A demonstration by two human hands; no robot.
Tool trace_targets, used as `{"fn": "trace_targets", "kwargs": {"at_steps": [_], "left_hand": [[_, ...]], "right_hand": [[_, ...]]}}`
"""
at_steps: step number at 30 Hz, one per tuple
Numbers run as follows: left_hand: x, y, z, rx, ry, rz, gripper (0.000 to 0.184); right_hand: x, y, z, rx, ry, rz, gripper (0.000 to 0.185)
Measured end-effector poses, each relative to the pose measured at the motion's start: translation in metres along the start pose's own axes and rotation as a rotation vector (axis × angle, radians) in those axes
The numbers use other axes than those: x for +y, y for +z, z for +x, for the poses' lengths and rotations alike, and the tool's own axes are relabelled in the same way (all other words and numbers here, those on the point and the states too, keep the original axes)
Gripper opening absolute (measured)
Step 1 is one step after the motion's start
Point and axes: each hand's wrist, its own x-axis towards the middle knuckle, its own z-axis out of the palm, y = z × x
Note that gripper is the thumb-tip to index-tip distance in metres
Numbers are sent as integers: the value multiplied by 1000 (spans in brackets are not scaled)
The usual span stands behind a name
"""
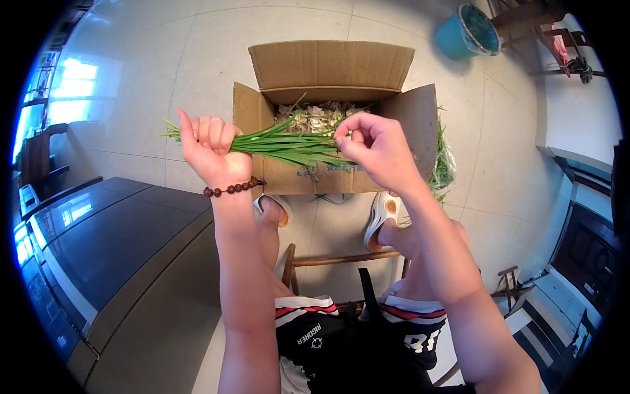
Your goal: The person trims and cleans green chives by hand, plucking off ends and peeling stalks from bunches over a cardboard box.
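My left hand [213, 148] is closed around a bunch of long green garlic chives [289, 146], held sideways above the near side of an open cardboard box [275, 172]. Short tips of the bunch poke out to the left of that fist. At the other end, my right hand [375, 148] pinches at the stalk ends with thumb and forefinger; what exactly lies between the fingertips is partly hidden. Inside the box lies a heap of pale, dry-looking plant scraps [321, 118] with some green bits.
Right of the box, more greens lie in a clear plastic bag [445, 164]. A blue bucket [456, 36] stands on the tiled floor at the back right. To the left is a dark, glossy-topped piece of furniture [125, 217]. A wooden stool bar [341, 260] crosses between my legs.
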Motion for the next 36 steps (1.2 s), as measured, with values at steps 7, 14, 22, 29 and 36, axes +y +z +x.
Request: {"fn": "trace_targets", "kwargs": {"at_steps": [7, 14, 22, 29, 36], "left_hand": [[21, -14, 10, -98, -90, -176, 52], [21, -10, 10, -145, -157, -238, 51], [24, -12, 12, -165, -147, -213, 50], [27, -12, 12, -172, -135, -208, 51], [28, -12, 12, -187, -123, -182, 52]], "right_hand": [[2, -29, 10, 192, -2, -49, 13], [8, -29, 8, 123, -48, -150, 13], [-10, -41, 2, -173, 131, 130, 21], [-7, -48, -1, -280, 57, 198, 12], [-6, -42, -1, -258, 98, 129, 5]]}}
